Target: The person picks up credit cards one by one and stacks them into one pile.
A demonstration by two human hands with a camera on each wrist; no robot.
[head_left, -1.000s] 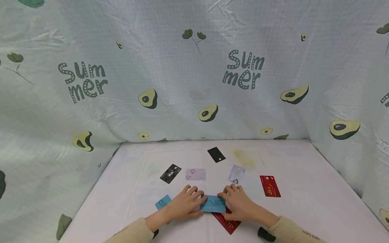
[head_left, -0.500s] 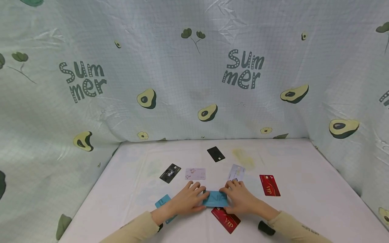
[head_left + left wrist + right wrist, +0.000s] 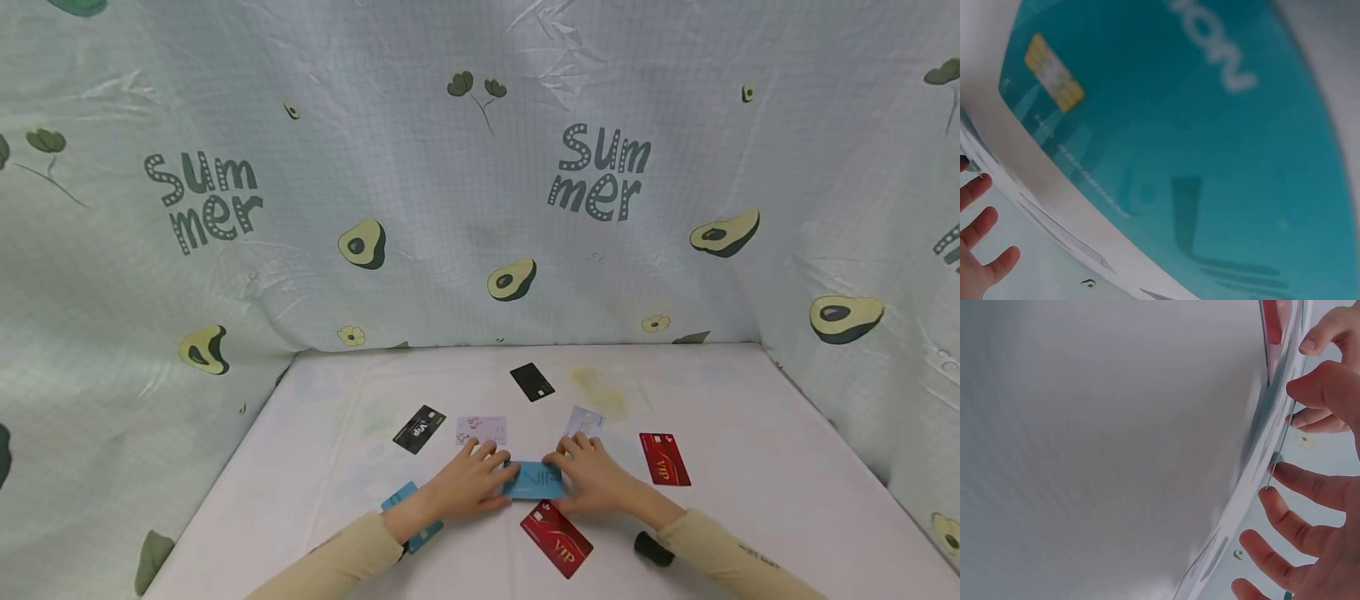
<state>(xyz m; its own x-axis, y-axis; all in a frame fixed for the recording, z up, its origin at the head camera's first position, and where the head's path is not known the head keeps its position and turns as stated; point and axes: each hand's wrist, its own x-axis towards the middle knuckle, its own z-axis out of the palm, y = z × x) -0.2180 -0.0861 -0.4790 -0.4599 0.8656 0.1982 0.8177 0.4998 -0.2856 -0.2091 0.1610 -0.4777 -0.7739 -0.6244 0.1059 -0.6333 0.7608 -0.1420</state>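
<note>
Blue card (image 3: 533, 481) between left hand (image 3: 467, 485) and right hand (image 3: 597, 482), fingers of both pinching its ends, just beyond nearer red card (image 3: 557, 539). Seemingly mid-handling: release left to do; other cards (image 3: 420, 430) spread, unstacked, across bench (image 3: 720, 400).

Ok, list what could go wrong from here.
1. The held blue card is supported only near its ends by the left hand and right hand, so it could slip if they move unevenly.
2. In the head view, the right hand overlaps the pale lavender card and might nudge it.
3. The left forearm crosses over another blue card, so lowering it might shift that card.
</note>
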